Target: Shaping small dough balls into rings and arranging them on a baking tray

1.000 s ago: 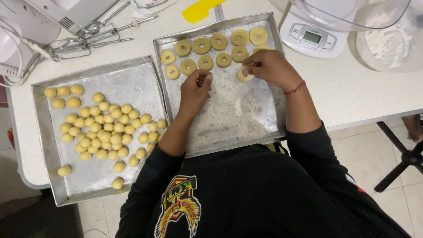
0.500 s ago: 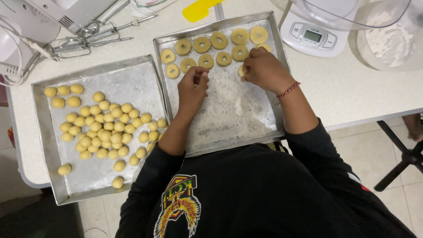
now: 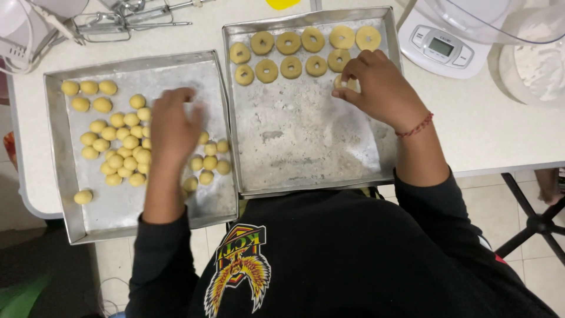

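1. Left hand [image 3: 173, 126] now over the left tray [image 3: 56, 153], above the heap of dough balls [image 3: 118, 150]. A second ago it rested on the floured right tray [image 3: 232, 106] beside the other hand. It has crossed over; its fingers are motion-blurred.
2. Left hand's state: fingers loosely curled downward over the balls near the tray's middle. Cannot tell whether it has one pinched; the palm hides what lies beneath.
3. Right hand [image 3: 382, 88] remains on the right tray, toward its far right corner. Fingertips pinched on a dough piece [image 3: 340, 82], pressing it against the tray floor just under the second row.
4. Dough rings [image 3: 294, 50]: two rows along the far edge of the right tray, each with a dimple. The near part of that tray carries only flour.
5. Reading: the shift of the left hand suggests a fresh ball being fetched while the right finishes shaping the last one.
6. Around: kitchen scale [image 3: 438, 50] and a clear bowl of flour [image 3: 532, 56] at the worktop's right end; mixer beaters [image 3: 126, 20] at the far left edge.
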